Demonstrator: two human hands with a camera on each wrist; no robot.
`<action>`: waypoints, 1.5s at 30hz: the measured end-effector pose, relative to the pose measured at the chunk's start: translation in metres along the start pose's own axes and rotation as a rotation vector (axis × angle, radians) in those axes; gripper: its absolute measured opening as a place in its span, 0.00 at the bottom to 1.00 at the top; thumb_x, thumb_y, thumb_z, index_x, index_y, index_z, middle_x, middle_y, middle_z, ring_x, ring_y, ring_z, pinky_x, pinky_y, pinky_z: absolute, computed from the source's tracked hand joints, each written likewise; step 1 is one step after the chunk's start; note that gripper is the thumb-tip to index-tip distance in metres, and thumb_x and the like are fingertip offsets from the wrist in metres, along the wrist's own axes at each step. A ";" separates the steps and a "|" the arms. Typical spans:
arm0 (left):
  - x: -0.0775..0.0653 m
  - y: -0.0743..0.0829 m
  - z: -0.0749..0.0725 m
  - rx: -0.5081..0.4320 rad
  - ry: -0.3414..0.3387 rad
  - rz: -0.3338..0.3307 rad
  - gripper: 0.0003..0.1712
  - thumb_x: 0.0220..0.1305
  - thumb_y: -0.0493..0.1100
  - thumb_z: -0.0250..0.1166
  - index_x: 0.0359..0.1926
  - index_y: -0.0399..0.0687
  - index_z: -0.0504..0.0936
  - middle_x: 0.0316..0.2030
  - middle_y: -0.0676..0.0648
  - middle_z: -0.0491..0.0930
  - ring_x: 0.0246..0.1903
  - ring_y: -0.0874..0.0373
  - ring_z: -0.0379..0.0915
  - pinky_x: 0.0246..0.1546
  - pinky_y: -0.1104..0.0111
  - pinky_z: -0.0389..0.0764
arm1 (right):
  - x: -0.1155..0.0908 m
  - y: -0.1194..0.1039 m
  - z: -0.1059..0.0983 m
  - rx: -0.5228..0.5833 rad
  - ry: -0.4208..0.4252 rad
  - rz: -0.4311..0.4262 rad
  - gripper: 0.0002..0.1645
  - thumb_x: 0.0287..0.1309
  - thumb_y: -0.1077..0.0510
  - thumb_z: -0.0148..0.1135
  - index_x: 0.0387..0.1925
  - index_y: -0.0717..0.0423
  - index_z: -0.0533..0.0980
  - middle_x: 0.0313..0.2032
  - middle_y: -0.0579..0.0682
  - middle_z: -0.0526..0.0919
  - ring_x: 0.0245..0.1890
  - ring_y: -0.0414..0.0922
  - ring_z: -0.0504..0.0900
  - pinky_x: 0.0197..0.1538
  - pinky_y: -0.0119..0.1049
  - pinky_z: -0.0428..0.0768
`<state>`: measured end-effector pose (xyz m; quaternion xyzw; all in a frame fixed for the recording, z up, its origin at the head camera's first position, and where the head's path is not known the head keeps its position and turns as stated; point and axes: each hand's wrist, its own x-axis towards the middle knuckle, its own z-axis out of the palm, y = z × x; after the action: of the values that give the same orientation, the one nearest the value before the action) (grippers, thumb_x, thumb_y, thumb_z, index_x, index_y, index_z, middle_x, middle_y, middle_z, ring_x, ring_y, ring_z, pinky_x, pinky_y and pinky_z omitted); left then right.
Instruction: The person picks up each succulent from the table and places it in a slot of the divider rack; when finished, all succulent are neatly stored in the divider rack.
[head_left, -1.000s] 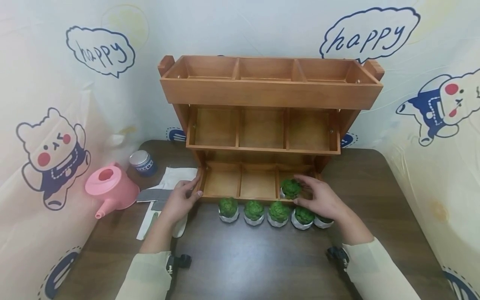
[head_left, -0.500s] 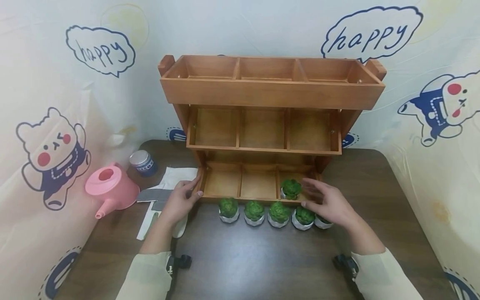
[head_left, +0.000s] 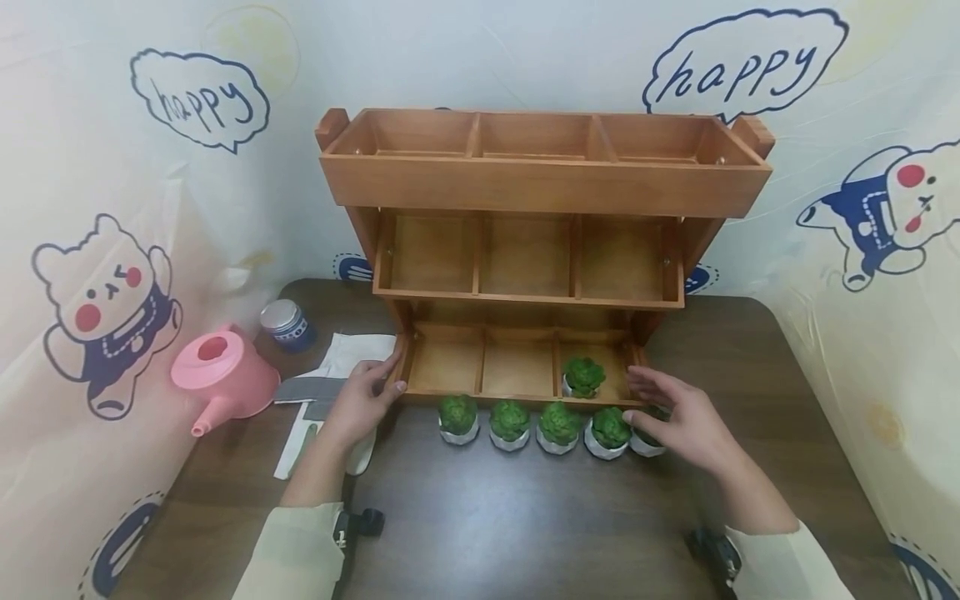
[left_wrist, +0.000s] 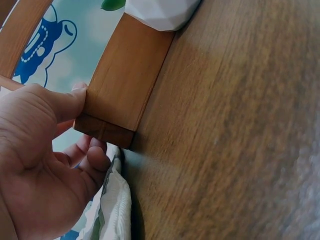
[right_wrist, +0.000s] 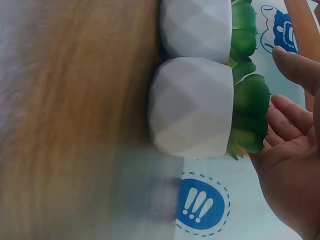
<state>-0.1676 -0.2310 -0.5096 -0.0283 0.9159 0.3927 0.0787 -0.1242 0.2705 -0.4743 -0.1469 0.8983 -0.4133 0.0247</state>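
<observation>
A three-tier wooden shelf (head_left: 543,185) stands at the back of the table, each tier split into three compartments. My left hand (head_left: 365,404) grips its bottom tier's front left corner (left_wrist: 112,107), thumb on the front and fingers curled at the side. One potted succulent (head_left: 582,377) sits in the bottom tier's right compartment. In front of the shelf runs a row of several more, among them a succulent (head_left: 558,423) in a white faceted pot. My right hand (head_left: 686,417), fingers spread and holding nothing, hovers by the rightmost pot (right_wrist: 192,107), partly hiding it.
Left of the shelf lie white and grey gloves (head_left: 315,389), partly under my left forearm. A pink watering can (head_left: 232,379) and a blue jar (head_left: 287,325) stand further left. Patterned cloth (head_left: 480,50) hangs around the table (head_left: 487,517).
My right hand has let go of the succulent in the bottom right compartment and moved right, to the end of the front row. The left hand has kept its place.
</observation>
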 end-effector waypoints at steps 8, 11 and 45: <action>0.001 -0.004 0.001 0.002 0.015 0.036 0.35 0.75 0.50 0.65 0.78 0.61 0.65 0.61 0.40 0.70 0.58 0.42 0.70 0.62 0.43 0.71 | -0.015 0.001 0.000 -0.087 0.046 -0.013 0.42 0.58 0.51 0.79 0.70 0.58 0.72 0.61 0.58 0.81 0.59 0.59 0.82 0.59 0.57 0.78; 0.001 -0.006 0.002 -0.012 0.018 0.056 0.35 0.75 0.49 0.65 0.78 0.60 0.66 0.60 0.40 0.70 0.57 0.43 0.70 0.61 0.44 0.71 | -0.020 0.002 0.001 -0.146 0.073 -0.027 0.44 0.56 0.49 0.80 0.70 0.58 0.72 0.61 0.58 0.81 0.58 0.59 0.82 0.58 0.59 0.78; 0.000 -0.008 0.002 -0.010 0.031 0.069 0.34 0.75 0.50 0.64 0.78 0.58 0.66 0.60 0.39 0.70 0.58 0.42 0.70 0.62 0.44 0.70 | -0.039 0.009 0.005 -0.190 0.003 0.244 0.77 0.50 0.46 0.83 0.83 0.56 0.38 0.61 0.69 0.79 0.52 0.63 0.84 0.55 0.64 0.79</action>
<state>-0.1661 -0.2350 -0.5172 -0.0029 0.9155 0.3991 0.0509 -0.0884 0.2832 -0.4872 -0.0379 0.9445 -0.3208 0.0595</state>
